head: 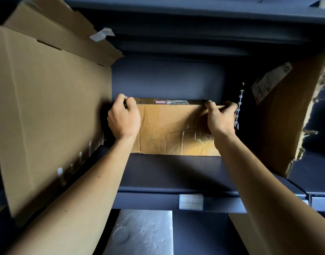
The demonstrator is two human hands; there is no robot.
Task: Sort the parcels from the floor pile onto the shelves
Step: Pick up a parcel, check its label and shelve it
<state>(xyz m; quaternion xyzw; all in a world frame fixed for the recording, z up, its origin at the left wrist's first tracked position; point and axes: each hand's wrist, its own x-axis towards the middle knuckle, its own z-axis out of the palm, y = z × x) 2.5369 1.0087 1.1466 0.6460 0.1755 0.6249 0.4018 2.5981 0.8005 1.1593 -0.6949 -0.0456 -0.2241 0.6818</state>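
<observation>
One view, from the head. Gripping the parcel [174, 129] at its top corners with left hand [124, 116] and right hand [219, 118], fingers curled over the edge. Upright on the shelf [176, 172] between a big box [47, 107] and a torn box [279, 116]. Nearly placed, by the look of it. Rest of the sorting out of sight, so impossible to gauge.

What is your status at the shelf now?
Left hand and right hand grip cardboard parcel at top corners. Parcel upright on shelf. Large carton close left, torn carton right.
</observation>
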